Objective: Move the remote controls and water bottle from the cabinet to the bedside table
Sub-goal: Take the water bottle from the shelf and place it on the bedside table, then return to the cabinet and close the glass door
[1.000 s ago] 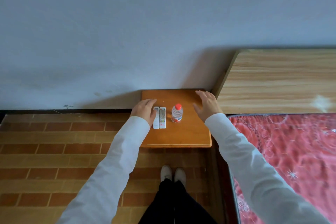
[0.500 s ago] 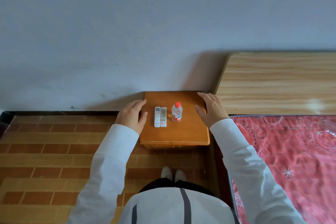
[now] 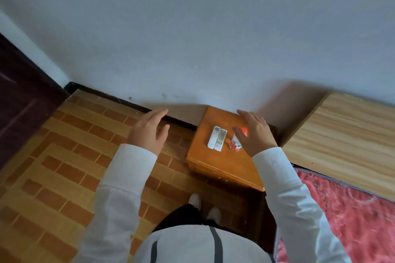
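Bedside table (image 3: 215, 162): two remotes (image 3: 217, 139) and bottle (image 3: 236, 142) standing on top | Left hand (image 3: 148, 133): has drawn off over the floor, spread, empty | Right hand (image 3: 255, 132): spread, empty, above bottle | Change: both hands released; placement looks complete.

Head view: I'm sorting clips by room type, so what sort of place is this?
Most likely a bedroom: a red patterned mattress lies below a light wooden headboard, and a small orange-brown wooden bedside table stands beside it against the wall.
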